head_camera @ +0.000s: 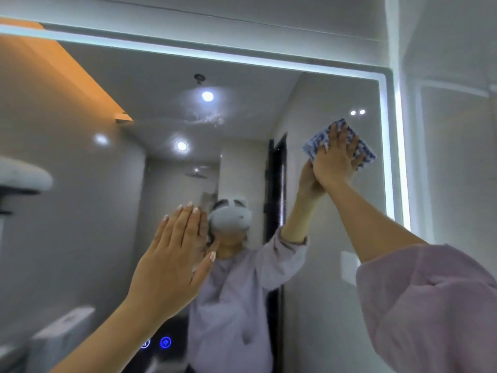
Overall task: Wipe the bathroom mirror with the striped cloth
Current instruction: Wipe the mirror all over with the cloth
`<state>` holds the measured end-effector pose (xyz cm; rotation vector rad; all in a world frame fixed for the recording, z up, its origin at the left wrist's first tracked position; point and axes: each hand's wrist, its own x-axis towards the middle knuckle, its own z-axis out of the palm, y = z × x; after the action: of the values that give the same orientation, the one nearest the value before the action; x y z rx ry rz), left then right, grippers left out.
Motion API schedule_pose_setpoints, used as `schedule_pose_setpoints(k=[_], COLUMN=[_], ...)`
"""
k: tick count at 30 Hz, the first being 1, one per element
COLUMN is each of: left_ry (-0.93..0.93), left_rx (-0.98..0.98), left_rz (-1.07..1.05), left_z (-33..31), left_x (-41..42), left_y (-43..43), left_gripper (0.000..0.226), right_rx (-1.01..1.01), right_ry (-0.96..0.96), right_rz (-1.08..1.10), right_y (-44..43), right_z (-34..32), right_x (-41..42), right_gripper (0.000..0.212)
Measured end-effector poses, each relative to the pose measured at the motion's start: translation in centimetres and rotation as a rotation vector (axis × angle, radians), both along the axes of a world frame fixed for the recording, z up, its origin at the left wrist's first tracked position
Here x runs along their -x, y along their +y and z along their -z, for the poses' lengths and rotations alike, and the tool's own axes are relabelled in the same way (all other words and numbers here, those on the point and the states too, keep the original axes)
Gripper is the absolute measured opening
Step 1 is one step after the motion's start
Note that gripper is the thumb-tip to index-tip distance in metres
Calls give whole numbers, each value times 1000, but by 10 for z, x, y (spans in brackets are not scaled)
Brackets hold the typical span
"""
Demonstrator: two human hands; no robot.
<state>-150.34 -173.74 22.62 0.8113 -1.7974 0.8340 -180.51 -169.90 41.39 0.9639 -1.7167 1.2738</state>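
Observation:
The bathroom mirror fills most of the head view, framed by a lit white strip along its top and right edges. My right hand presses a blue-and-white striped cloth flat against the glass near the upper right corner, fingers spread over it. My left hand is raised in front of the mirror's lower middle, fingers straight and together, holding nothing; I cannot tell whether it touches the glass. A smeared patch shows on the glass near the top centre.
Two blue touch icons glow low on the mirror. A white tiled wall stands just right of the mirror. A white rounded fixture juts in at the left edge. The reflection shows a person in a lilac top.

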Motion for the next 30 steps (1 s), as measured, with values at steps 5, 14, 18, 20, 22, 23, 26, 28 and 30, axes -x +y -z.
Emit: schedule_pose_setpoints(k=[5, 14, 18, 20, 22, 23, 26, 28, 30], left_ry=[11, -20, -37, -47, -47, -47, -43, -37, -33], left_rx=[20, 50, 33, 18, 6, -1, -16, -23, -27], left_rz=[-3, 6, 0, -13, -28, -38, -52, -58, -57], left_z=[-8, -19, -14, -11, -10, -10, -10, -11, -13], left_x=[3, 14, 9, 3, -4, -6, -13, -15, -17], left_y=[8, 25, 26, 24, 23, 22, 23, 24, 26], left_gripper=[66, 66, 67, 68, 69, 70, 71, 71, 71], right_rx=[-208, -227, -133, -84, -45, -49, -145, -254, -367], right_ry=[603, 629, 296, 192, 162, 197, 478, 678, 822], right_rz=[43, 61, 10, -51, -67, -54, 41, 14, -48], right_y=[-39, -26, -1, -5, -12, -16, -29, -41, -48], right_z=[58, 28, 3, 4, 12, 18, 49, 70, 79], right_x=[-82, -44, -4, -14, -34, -43, -76, -99, -115], right_gripper=[57, 57, 56, 56, 56, 57, 57, 56, 56])
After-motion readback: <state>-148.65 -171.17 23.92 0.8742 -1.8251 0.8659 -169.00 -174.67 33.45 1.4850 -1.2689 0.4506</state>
